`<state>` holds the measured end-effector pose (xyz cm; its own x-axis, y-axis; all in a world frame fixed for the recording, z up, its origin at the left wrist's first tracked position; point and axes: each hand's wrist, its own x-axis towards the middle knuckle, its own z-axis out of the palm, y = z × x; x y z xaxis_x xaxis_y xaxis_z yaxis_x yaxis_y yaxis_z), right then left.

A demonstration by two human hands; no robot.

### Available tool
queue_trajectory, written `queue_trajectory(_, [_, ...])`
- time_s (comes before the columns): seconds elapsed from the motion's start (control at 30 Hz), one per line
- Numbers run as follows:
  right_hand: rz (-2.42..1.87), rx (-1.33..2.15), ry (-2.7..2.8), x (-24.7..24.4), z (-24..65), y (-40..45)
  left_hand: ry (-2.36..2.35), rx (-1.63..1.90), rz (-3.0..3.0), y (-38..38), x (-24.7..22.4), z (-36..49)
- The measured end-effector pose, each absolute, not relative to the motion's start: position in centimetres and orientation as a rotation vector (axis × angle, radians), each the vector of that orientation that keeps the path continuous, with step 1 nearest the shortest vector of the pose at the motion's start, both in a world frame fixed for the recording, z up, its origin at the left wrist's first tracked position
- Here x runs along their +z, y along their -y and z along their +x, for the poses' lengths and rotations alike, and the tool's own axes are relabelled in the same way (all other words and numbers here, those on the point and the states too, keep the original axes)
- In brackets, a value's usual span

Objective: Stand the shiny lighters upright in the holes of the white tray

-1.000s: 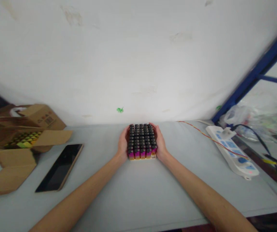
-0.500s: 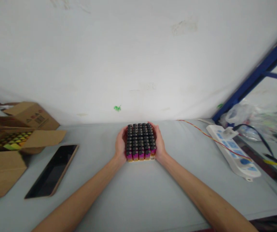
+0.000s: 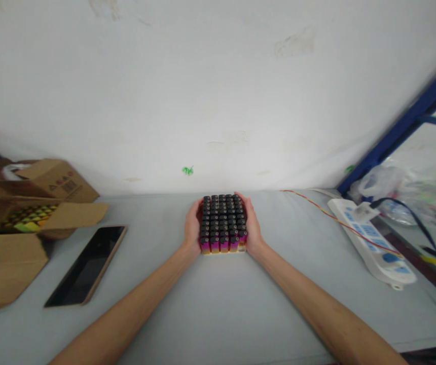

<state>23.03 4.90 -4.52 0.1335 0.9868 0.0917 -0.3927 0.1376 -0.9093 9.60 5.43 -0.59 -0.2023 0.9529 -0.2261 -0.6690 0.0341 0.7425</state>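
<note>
A block of several upright lighters (image 3: 223,223), with black tops and purple-to-orange bodies, stands in rows on the grey table near the wall. The front right corner has a gap where a pale base shows. My left hand (image 3: 192,228) is pressed along the block's left side, and my right hand (image 3: 253,228) wraps its right side. Both hands hold the block between them; the fingertips at the back are partly hidden.
At the left are an open cardboard box (image 3: 75,215) with yellow and dark items inside, and a black phone (image 3: 86,266). On the right lie a white power strip (image 3: 373,243), wires and plastic bags (image 3: 381,182). A white wall (image 3: 218,101) rises behind.
The whole view has shifted slightly, so things appear a little further right. Both hands keep the same hold on the block of lighters.
</note>
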Motion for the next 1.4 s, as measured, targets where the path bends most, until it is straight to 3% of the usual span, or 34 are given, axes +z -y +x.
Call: queue_trajectory(1.4, [-0.894, 1.224, 0.777, -3.7, 26.6, -4.9, -1.109, 1.577, 1.039, -6.3, -3.3, 4.2])
